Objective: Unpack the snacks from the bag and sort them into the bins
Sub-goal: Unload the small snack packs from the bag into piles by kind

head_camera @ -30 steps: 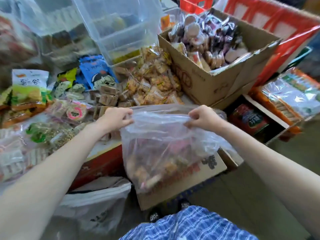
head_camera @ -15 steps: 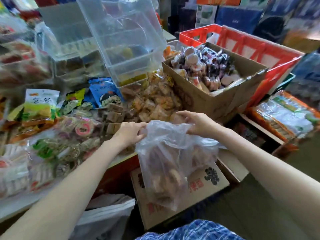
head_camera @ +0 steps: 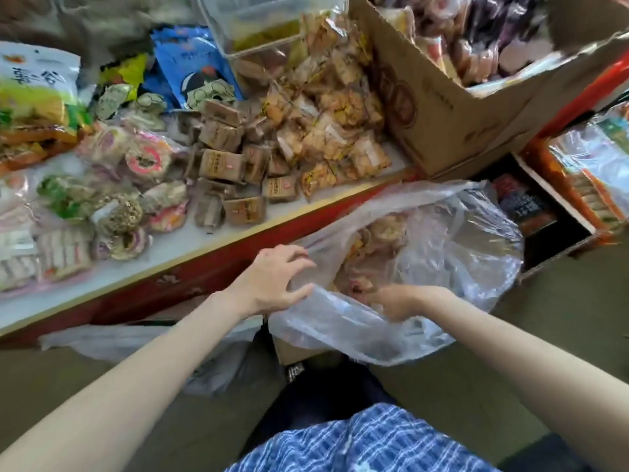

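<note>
Head view: clear plastic bag (head_camera: 425, 267), centre right of the frame, mouth open, lying below the counter (head_camera: 163, 257) edge, wrapped snacks (head_camera: 377, 240) visible inside. Left hand (head_camera: 272, 284), centre, at the bag's near-left rim, fingers (head_camera: 299, 264) spread and curled, tips on the film; whether they pinch it cannot be told. Right hand (head_camera: 398, 301) inside the bag mouth, blurred behind plastic; finger state cannot be told. Counter, upper left: brown wrapped squares (head_camera: 224, 165), golden cracker packets (head_camera: 333, 131), round pink-labelled cakes (head_camera: 143, 158), blue packet (head_camera: 194, 66). Clear plastic bin (head_camera: 265, 25), top centre. Cardboard box (head_camera: 442, 107) of wrapped snacks, upper right. Blue checked garment (head_camera: 367, 441), bottom centre.
</note>
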